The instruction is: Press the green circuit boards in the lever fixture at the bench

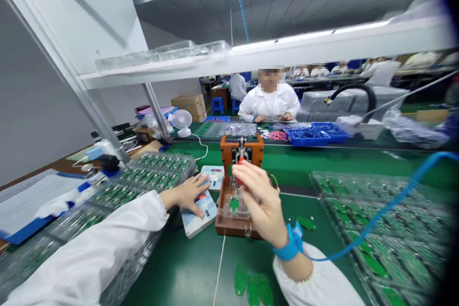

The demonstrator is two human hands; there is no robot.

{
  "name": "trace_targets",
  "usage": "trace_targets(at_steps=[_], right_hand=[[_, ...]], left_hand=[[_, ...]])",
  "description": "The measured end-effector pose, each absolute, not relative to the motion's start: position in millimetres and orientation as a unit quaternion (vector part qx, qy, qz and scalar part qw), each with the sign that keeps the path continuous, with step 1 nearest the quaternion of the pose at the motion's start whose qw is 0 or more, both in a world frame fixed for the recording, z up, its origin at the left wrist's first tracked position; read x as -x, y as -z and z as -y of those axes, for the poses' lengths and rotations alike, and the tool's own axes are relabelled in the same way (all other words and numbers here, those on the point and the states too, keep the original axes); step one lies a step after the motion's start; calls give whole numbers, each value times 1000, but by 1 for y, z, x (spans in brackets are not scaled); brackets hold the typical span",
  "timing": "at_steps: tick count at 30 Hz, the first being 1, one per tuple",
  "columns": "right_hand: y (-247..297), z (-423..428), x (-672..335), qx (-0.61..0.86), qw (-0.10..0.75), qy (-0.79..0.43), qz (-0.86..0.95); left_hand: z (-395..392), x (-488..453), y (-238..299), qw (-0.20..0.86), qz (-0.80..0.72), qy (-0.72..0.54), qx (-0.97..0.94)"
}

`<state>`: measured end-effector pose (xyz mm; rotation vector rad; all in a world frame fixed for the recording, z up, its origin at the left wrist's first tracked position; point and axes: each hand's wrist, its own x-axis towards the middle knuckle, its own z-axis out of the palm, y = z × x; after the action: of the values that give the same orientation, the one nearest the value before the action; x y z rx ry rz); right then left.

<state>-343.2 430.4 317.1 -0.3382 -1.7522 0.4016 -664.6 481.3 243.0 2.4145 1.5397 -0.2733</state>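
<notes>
My right hand (256, 198) pinches the red handle (239, 172) of a toggle clamp on an orange-brown wooden test fixture (229, 229). A green circuit board (234, 204) lies under a clear cover in the fixture. My left hand (188, 195) rests on a white tester box (199, 217) with a red digital display, just left of the fixture. A blue wrist strap (290, 244) circles my right wrist. Several loose green boards (251, 284) lie on the green mat below, and clear trays of boards (150, 177) (380, 229) flank both sides.
A white shelf (251, 60) runs overhead. Across the bench, a co-worker (268, 103) in white sits behind a blue bin (308, 134). A small white fan (182, 122) and cardboard boxes (188, 106) stand at the back left. A blue cord (376, 220) crosses the right tray.
</notes>
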Motion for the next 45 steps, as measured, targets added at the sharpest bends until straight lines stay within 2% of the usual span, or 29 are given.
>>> trace_targets(at_steps=[3, 6, 9, 15, 22, 29, 35, 40, 45], right_hand=[[-318, -430, 344, 150, 611, -165, 759], [-320, -429, 344, 156, 610, -161, 760], [-321, -427, 344, 165, 609, -152, 760], [-316, -427, 349, 190, 622, -120, 750], [-310, -426, 352, 204, 620, -120, 748], [-313, -427, 350, 203, 612, -94, 758], [-302, -431, 348, 200, 609, -72, 764], [-301, -430, 351, 197, 616, -90, 757], [-306, -426, 353, 209, 622, -81, 750]], left_hand=[[-483, 656, -253, 141, -542, 86, -824], [-486, 646, -259, 126, -559, -60, -817], [-491, 642, -254, 68, -605, -225, -761], [-504, 659, -234, 12, -664, -330, -671], [-513, 675, -227, 86, -674, -445, -583], [-516, 675, -235, 172, -632, -524, -544], [-516, 676, -233, 131, -658, -561, -485], [-508, 710, -242, 13, -686, -637, -352], [-505, 721, -244, 11, -706, -594, -385]])
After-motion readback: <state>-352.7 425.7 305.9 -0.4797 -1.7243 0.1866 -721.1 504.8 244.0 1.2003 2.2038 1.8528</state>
